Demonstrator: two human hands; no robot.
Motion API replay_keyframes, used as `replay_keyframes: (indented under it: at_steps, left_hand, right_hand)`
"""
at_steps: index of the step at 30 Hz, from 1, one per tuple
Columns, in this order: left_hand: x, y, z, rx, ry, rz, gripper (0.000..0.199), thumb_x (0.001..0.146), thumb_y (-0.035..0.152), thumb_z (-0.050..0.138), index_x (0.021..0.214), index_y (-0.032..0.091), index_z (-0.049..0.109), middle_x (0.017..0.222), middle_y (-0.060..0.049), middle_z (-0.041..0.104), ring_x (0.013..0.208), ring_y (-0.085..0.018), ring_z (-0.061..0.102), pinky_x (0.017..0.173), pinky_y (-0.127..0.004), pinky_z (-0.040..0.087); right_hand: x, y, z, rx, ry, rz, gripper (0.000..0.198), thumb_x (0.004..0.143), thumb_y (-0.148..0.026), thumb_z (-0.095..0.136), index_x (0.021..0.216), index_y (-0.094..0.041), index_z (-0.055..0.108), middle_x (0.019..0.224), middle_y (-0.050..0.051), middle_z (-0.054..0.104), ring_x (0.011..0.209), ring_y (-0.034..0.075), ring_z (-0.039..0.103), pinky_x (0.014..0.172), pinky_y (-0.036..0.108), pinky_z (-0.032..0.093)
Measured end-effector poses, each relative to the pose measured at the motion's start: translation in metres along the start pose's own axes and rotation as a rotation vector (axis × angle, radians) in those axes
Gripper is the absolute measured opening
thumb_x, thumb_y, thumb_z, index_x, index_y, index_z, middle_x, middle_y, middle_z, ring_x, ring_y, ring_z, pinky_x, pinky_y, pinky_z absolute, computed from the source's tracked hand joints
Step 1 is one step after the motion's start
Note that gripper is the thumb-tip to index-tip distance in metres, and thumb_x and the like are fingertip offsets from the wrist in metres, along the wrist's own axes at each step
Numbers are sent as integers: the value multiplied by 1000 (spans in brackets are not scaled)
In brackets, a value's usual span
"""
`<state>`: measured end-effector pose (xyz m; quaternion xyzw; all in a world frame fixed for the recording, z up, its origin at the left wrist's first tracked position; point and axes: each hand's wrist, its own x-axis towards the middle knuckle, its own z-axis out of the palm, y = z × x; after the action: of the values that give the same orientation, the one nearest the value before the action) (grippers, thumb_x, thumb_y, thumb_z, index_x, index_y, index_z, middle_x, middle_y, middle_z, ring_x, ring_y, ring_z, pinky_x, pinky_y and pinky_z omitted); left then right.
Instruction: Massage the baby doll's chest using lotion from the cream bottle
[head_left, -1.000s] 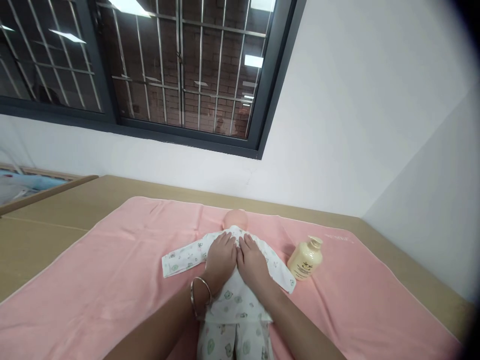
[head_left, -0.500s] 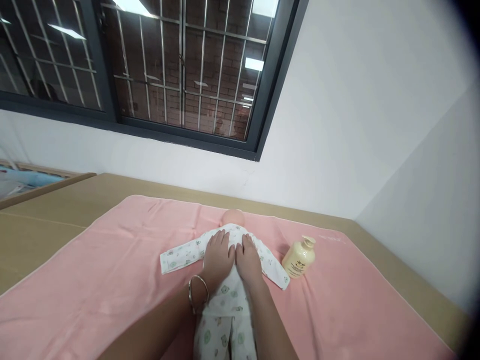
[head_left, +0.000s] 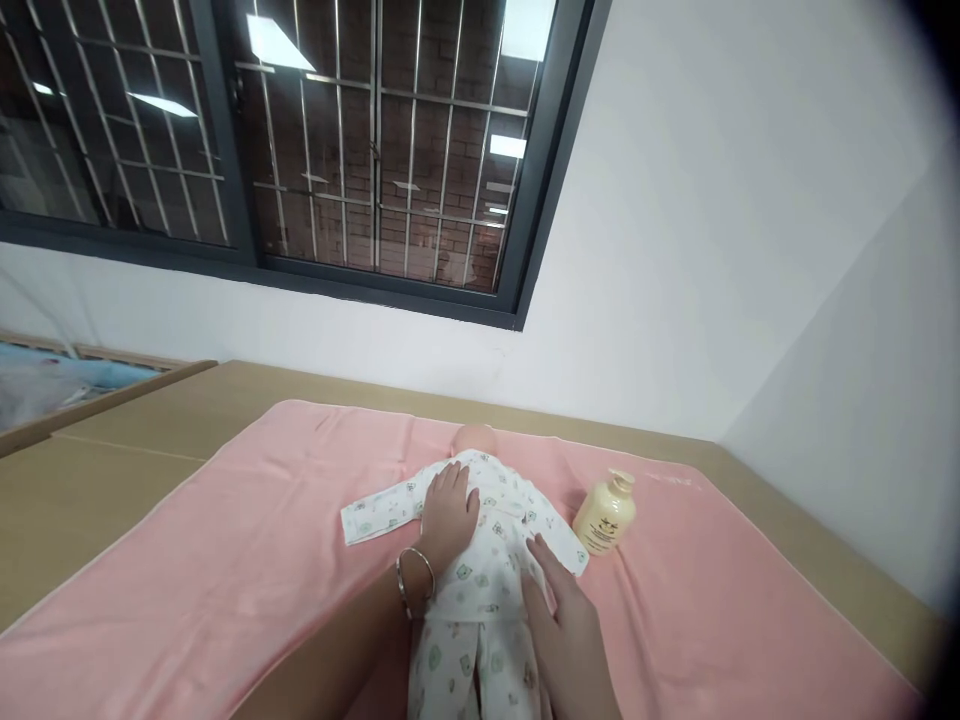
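A baby doll (head_left: 487, 585) in white printed clothes lies on a pink blanket (head_left: 285, 520), its bald head (head_left: 475, 440) at the far end and its sleeves spread to both sides. My left hand (head_left: 450, 515) rests flat on the doll's upper body, fingers extended, a silver bangle on the wrist. Lower down, at the right side of the doll's body, is my right hand (head_left: 566, 620), its fingers apart and holding nothing. Whether it touches the clothing I cannot tell. Just beyond the doll's right-hand sleeve stands a cream pump bottle (head_left: 606, 512).
The blanket covers a tan tabletop (head_left: 165, 420) that meets a white wall (head_left: 637, 250). Above is a dark-framed window (head_left: 517, 310) with metal bars behind the glass. At the left, a wooden-edged compartment (head_left: 67, 385) contains blue and clear plastic-like material.
My right hand has left the doll's upper body and moved down and to the right. My left hand stays on the doll. The view has shifted slightly.
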<state>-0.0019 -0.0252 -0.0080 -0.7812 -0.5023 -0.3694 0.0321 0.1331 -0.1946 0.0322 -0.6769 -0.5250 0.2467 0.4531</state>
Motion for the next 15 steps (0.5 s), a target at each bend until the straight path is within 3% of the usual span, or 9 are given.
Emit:
replay_keyframes:
  at_steps: [3,7,11,15]
  left_hand:
    - [1,0,-1,-3,-7,-10,40,90,25,41,126,11,54,131,-16,57,125,-29,48,106,-48,38]
    - [7,3,-7,-16,-37,-38,36,88,23,44,120,13,56,125,-14,60,119,-27,52,103,-45,40]
    - [17,8,-14,-35,-39,-99,26,87,19,43,105,16,61,105,-10,66,104,-25,58,92,-41,46]
    - [24,7,-13,-41,-5,-102,23,85,16,43,97,17,62,97,-9,66,97,-25,59,87,-42,47]
  right_hand:
    - [47,-13,9,22,26,-95,49,86,-40,47,129,-19,59,137,7,53,132,27,43,110,44,35]
    - [103,-3,39,-34,99,-174,50,85,-30,43,129,-12,57,138,12,52,130,27,46,110,44,34]
    - [126,12,65,-172,-12,-348,46,89,-24,36,125,-12,61,138,13,51,132,25,43,112,43,31]
    - [139,17,74,-282,-29,-446,46,92,-26,35,131,-15,56,144,10,45,136,25,38,113,45,30]
